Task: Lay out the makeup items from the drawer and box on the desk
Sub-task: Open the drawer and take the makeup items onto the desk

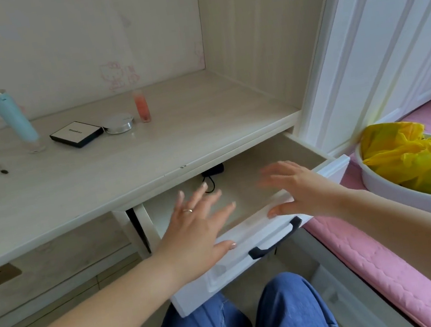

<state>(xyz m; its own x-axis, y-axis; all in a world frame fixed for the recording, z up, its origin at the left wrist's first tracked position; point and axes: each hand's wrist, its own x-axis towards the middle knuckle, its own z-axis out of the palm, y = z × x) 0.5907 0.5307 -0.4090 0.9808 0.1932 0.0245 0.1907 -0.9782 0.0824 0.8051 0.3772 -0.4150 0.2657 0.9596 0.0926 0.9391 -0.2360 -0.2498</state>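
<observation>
Presently, left hand [198, 223] and right hand [295, 189], fingers spread and holding nothing, hover over the open drawer [250, 243]; tube [14, 118], compact [76, 133], jar [119, 123], bottle [142, 105] on far desk [202, 125].

The counter [75, 186] is pale wood-grain. On it stand a light-blue tube [14, 117], a black-edged white compact [76, 133], a silver round tin [119, 123] and a pink-orange bottle [142, 106]. The drawer [253, 242] is white with a black handle [275, 238]. A yellow bag [418, 157] fills a white basin [401, 190] on a pink bed [389, 257].

black compact [76, 134], white lettering illegible
</observation>
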